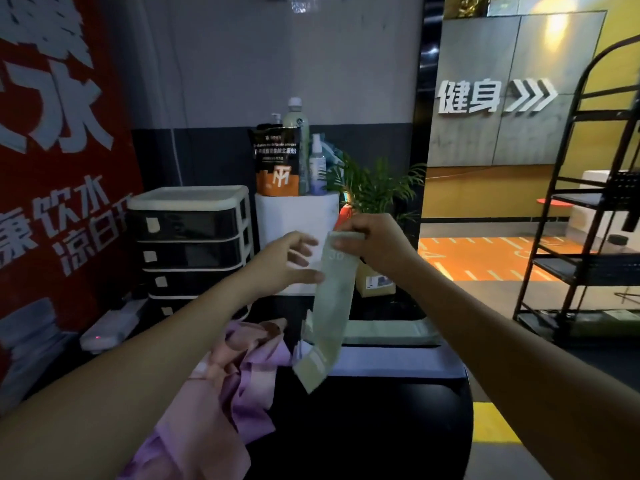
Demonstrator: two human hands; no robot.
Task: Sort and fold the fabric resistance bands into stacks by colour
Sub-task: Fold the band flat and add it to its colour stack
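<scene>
Up goes a pale green band (334,299), pinched at its top edge by the right hand (370,239) so it hangs long and straight above the dark bench (381,427). That lets the creases drop out, I'd say. The left hand (289,261) has its fingers loosely spread against the band's side, steadying it. Behind it lies a flat green stack (388,332), likely its destination. Pink and lilac bands (239,372) sit heaped to the left, unsorted.

The pink and purple bands (221,393) run off the bottom edge, partly hidden by the left forearm.
</scene>
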